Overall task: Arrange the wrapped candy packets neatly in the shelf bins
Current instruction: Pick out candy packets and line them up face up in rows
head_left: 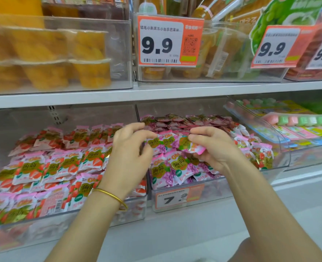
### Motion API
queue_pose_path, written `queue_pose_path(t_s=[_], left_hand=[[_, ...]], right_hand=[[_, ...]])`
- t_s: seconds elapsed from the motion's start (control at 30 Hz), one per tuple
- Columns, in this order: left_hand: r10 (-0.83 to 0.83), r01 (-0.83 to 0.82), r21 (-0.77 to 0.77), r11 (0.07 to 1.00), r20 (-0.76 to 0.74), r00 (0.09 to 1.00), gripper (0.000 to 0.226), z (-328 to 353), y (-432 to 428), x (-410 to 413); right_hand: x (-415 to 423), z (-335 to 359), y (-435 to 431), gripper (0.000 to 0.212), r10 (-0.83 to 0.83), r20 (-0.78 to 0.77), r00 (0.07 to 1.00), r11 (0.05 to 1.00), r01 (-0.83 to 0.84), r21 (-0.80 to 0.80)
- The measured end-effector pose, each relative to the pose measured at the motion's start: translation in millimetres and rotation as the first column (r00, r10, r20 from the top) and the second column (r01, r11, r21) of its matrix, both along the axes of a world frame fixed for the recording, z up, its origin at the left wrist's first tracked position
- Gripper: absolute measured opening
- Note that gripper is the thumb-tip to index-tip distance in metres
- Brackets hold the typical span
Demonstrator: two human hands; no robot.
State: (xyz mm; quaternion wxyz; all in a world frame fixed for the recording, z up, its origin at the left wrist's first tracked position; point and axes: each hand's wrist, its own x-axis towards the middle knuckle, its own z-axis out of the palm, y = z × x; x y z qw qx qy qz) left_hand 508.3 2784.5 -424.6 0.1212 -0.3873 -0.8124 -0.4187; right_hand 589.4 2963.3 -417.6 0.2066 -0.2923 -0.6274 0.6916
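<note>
Your left hand, gold bangle at the wrist, curls its fingers to pinch a grape candy packet above the middle bin, and your right hand pinches a pink-edged packet just beside it, the two packets almost touching. Under both hands, rows of grape packets fill that clear bin on the lower shelf, reaching its front wall where the 7.9 price tag hangs. Strawberry packets fill the neighbouring bin to the left.
</note>
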Motion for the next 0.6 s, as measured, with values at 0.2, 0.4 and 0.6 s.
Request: queue_pose_path(t_s=[0.2,0.4,0.6], left_hand=[[0.095,-0.094,-0.026,0.995,0.038,0.995,0.035,-2.2,-12.7,-13.2],[0.092,-0.091,-0.029,0.995,0.041,0.995,0.034,-4.5,-16.2,-15.4],[0.109,-0.109,-0.021,0.994,0.011,0.994,0.038,-5.3,-24.9,-24.5]], right_hand=[[-14.7,10.4,-7.3,0.033,0.122,0.118,0.985,0.937,-0.154,0.313],[-48.4,21.1,-13.8,0.055,0.131,0.221,0.966,0.788,-0.237,0.569],[-66.1,4.2,-17.6,0.051,0.071,0.148,0.987,0.84,-0.139,0.525]])
